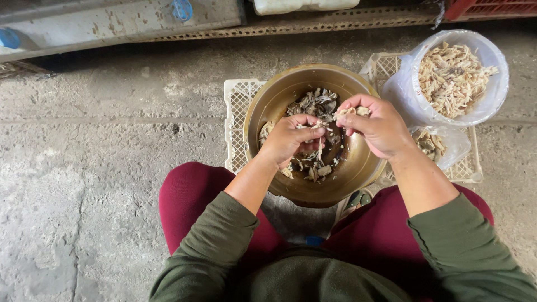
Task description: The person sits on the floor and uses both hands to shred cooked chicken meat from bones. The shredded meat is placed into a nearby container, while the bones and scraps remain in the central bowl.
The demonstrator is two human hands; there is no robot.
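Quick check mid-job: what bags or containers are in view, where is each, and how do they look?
Clear bag: upper right on the crate, round, full of pale shreds.
Second bag: below it, clear, few dark pieces.
Bowl: centre, round, brass-coloured.
Crates: under them, white mesh.
No labels or screens visible.

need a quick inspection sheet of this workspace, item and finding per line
surface: rough grey concrete floor, stained; white plastic crates lie flat on it.
job's things: brass-coloured bowl on a crate, holding dark and pale shredded pieces.
clutter: clear bag of pale shreds on the right crate; a smaller bag below it.
grips: left hand and right hand over the bowl, both pinching a pale strip.
cables: nothing seen.
surroundings: worn metal beam at the top, red crate in the corner; person sits in dark red trousers and green sleeves.
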